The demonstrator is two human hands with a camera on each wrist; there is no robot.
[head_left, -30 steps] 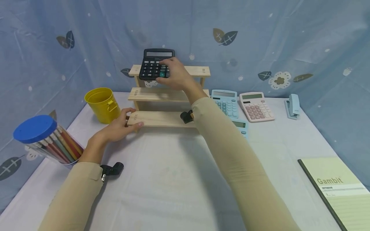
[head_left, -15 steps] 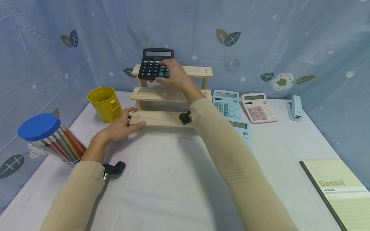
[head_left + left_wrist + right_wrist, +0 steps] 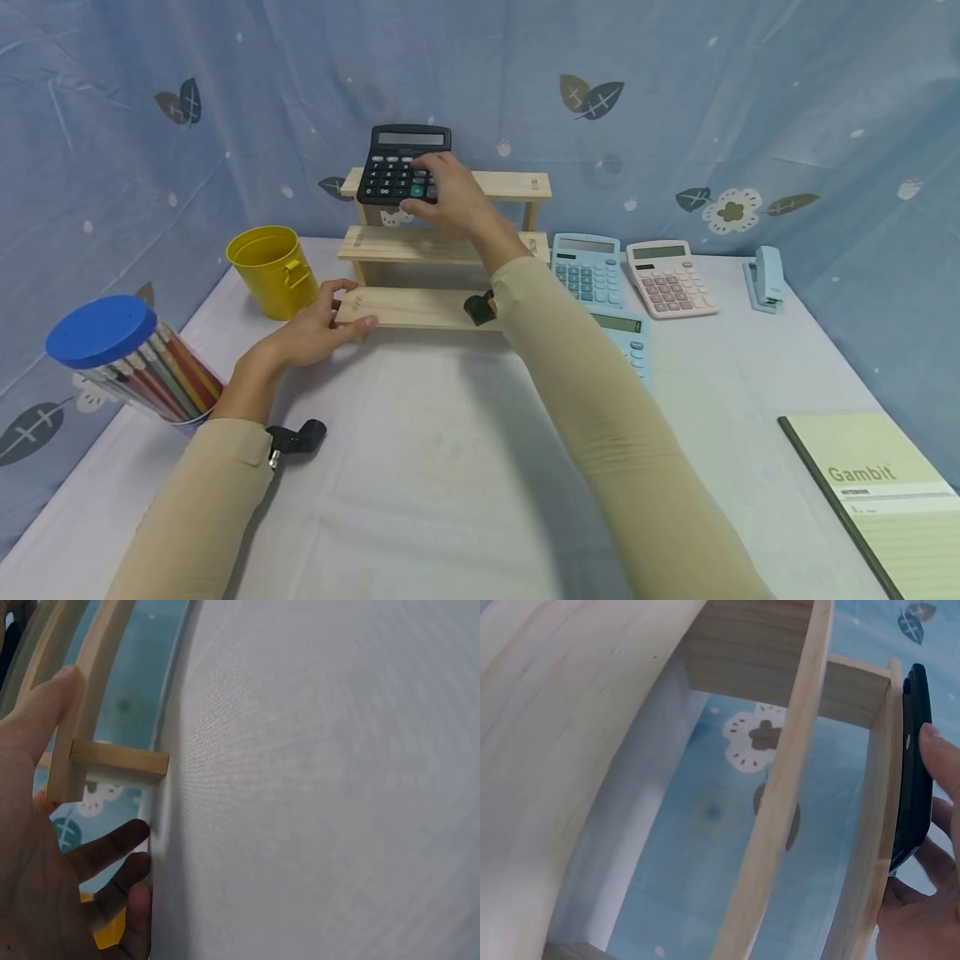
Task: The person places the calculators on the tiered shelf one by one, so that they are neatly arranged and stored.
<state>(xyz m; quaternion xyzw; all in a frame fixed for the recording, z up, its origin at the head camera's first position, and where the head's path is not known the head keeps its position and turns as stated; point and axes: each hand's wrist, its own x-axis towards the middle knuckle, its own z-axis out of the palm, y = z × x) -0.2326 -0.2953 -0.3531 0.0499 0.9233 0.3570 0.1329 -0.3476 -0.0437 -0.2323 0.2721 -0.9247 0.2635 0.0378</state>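
A right hand (image 3: 455, 197) pinches the right side of a black calculator (image 3: 387, 173) atop a wooden shelf (image 3: 420, 307), whose lower left end the left hand (image 3: 303, 335) clasps. Likely light, stiff and slick, the calculator is best held by its side edges.

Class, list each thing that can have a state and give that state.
Jar: lid on
Bucket: open
Rack: standing, held by left hand
Black calculator: held by right hand
Blue calculators: face up, partly hidden
Pink calculator: face up
Notebook: closed
Stapler: too small to tell
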